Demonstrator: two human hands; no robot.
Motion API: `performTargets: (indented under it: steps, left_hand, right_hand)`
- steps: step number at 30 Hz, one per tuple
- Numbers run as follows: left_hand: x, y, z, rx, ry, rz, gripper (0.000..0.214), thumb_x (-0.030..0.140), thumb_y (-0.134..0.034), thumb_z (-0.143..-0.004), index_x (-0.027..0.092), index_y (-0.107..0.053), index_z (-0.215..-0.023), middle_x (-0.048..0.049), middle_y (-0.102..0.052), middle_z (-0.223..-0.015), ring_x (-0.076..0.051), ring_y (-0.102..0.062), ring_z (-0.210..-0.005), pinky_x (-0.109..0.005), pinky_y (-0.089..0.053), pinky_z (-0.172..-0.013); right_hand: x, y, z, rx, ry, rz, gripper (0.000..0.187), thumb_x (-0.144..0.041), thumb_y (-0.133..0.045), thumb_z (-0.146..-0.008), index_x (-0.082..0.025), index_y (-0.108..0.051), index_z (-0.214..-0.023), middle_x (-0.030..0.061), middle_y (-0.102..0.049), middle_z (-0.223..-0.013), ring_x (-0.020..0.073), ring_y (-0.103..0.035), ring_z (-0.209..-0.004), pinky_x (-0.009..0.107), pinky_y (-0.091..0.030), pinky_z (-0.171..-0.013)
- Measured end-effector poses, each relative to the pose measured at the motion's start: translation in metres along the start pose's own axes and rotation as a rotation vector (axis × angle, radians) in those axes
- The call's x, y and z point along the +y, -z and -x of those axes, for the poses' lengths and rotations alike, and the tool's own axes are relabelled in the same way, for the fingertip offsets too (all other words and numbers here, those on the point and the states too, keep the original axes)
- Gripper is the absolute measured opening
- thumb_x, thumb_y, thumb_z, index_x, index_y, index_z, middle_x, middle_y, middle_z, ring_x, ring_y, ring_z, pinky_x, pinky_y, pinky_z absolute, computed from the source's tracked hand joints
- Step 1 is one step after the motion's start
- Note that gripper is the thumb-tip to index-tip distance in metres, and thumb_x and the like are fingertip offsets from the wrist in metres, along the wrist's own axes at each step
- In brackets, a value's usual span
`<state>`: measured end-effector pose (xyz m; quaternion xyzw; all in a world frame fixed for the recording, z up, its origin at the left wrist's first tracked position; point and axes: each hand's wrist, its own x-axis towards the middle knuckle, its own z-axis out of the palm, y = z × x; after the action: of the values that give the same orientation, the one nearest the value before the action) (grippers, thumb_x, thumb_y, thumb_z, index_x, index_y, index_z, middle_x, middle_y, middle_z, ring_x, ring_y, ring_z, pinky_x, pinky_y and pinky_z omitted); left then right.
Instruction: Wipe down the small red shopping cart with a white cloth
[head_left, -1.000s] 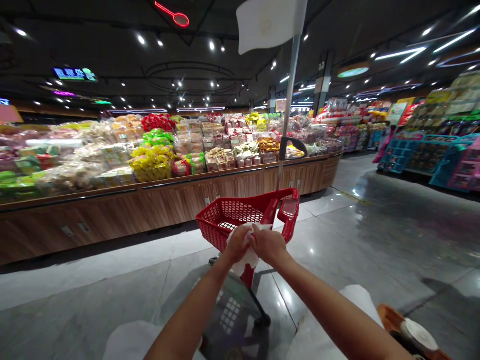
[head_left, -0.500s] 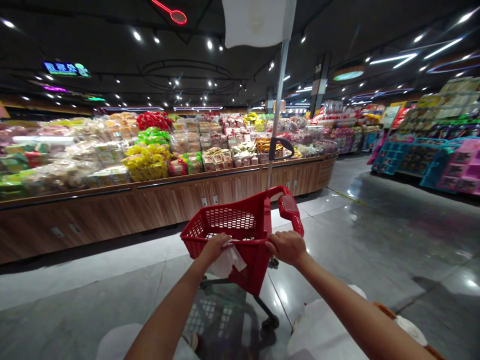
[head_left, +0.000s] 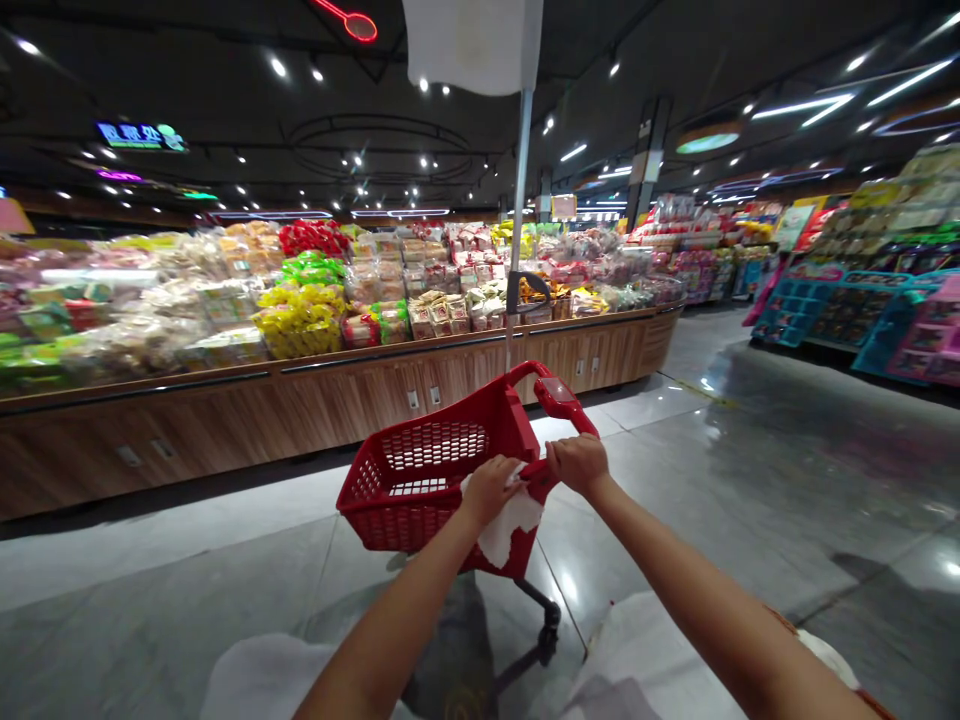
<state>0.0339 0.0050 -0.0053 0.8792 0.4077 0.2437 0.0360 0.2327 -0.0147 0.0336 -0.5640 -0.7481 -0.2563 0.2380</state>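
A red plastic shopping cart (head_left: 420,470) with a mesh basket stands right in front of me on the tiled floor. My left hand (head_left: 489,490) is closed on a crumpled white cloth (head_left: 510,520) and presses it against the basket's near rim. My right hand (head_left: 577,463) is wrapped round the cart's red handle (head_left: 559,400). A metal pole (head_left: 519,200) rises from the cart and carries a white flag (head_left: 469,40) at the top.
A long wooden display counter (head_left: 337,390) piled with packaged snacks runs across the left and middle. Blue and pink racks (head_left: 862,320) stand at the right. The aisle of glossy grey floor (head_left: 750,460) leads off to the right.
The cart has turned and shifted left. My left hand with the cloth has slid right along the basket's rim toward my right hand, which stays on the handle.
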Motion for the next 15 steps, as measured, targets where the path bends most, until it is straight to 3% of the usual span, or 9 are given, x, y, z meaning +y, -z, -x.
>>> performTargets:
  steps: [3, 7, 10, 12, 15]
  left_hand:
    - [-0.036, 0.009, 0.025, -0.07, 0.084, -0.099, 0.02, 0.031, -0.052, -0.092, 0.02, -0.06, -0.107, -0.0044, -0.063, -0.098, -0.018, -0.06, -0.091, -0.029, -0.047, -0.083]
    - [-0.115, 0.035, 0.09, -0.16, 0.196, -0.248, 0.019, 0.028, -0.049, -0.093, 0.02, -0.061, -0.105, -0.0049, -0.064, -0.098, -0.018, -0.061, -0.091, -0.03, -0.047, -0.083]
    - [-0.153, 0.051, 0.127, -0.168, 0.287, -0.317, 0.021, 0.028, -0.049, -0.092, 0.019, -0.061, -0.107, -0.006, -0.063, -0.104, -0.02, -0.061, -0.097, -0.031, -0.047, -0.087]
    - [-0.155, 0.052, 0.13, -0.144, 0.312, -0.322, 0.022, 0.029, -0.05, -0.092, 0.019, -0.06, -0.109, -0.0067, -0.063, -0.107, -0.02, -0.06, -0.1, -0.032, -0.046, -0.089]
    - [-0.128, 0.036, 0.1, -0.117, 0.267, -0.277, 0.025, 0.031, -0.051, -0.092, 0.02, -0.058, -0.114, -0.0071, -0.063, -0.11, -0.02, -0.059, -0.101, -0.032, -0.046, -0.09]
  right_hand:
    - [0.009, -0.006, -0.008, -0.067, -0.019, 0.01, 0.047, -0.026, -0.035, -0.095, -0.016, -0.066, -0.062, 0.0052, -0.069, -0.063, 0.0135, -0.057, -0.056, 0.029, -0.033, -0.065]
    - [0.026, -0.014, -0.022, -0.142, -0.039, -0.007, 0.05, -0.026, -0.031, -0.098, -0.016, -0.068, -0.067, 0.0064, -0.069, -0.066, 0.0156, -0.058, -0.062, 0.03, -0.037, -0.072]
    - [0.031, -0.019, -0.034, -0.202, -0.061, -0.01, 0.049, -0.027, -0.03, -0.098, -0.016, -0.07, -0.071, 0.0082, -0.07, -0.07, 0.0183, -0.06, -0.069, 0.033, -0.039, -0.08]
    - [0.022, -0.023, -0.04, -0.234, -0.109, 0.013, 0.048, -0.027, -0.031, -0.098, -0.015, -0.07, -0.073, 0.0098, -0.07, -0.073, 0.021, -0.061, -0.076, 0.039, -0.037, -0.09]
    - [-0.014, -0.033, -0.041, -0.227, -0.127, 0.027, 0.038, -0.027, -0.037, -0.096, -0.015, -0.071, -0.084, 0.0132, -0.07, -0.088, 0.0255, -0.06, -0.091, 0.048, -0.026, -0.103]
